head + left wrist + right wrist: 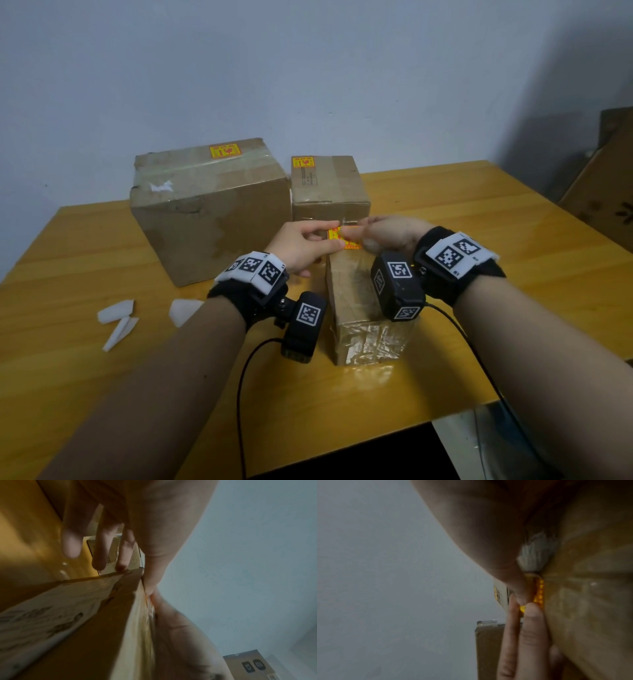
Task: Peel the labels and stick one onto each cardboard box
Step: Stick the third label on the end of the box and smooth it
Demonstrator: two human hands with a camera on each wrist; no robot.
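Three taped cardboard boxes stand on the table. The large box [209, 205] at the back left carries a yellow label [225, 151] on top, and so does the middle box [329, 188], whose label [303, 161] sits at its far left corner. On the far end of the near box [363, 308] lies a third yellow label [349, 244]. My left hand [322, 236] presses it with thumb and forefinger; its other fingers [99, 555] hang down the box side. My right hand [370, 231] presses the label [539, 592] with a fingertip and keeps crumpled white backing paper [534, 555] tucked in its palm.
Three white backing scraps [116, 310] lie on the yellow wooden table [479, 240] at the left. The table's front edge [445, 414] runs close on the right. Another cardboard box [603, 192] stands off the table at the far right. Cables trail from both wrists.
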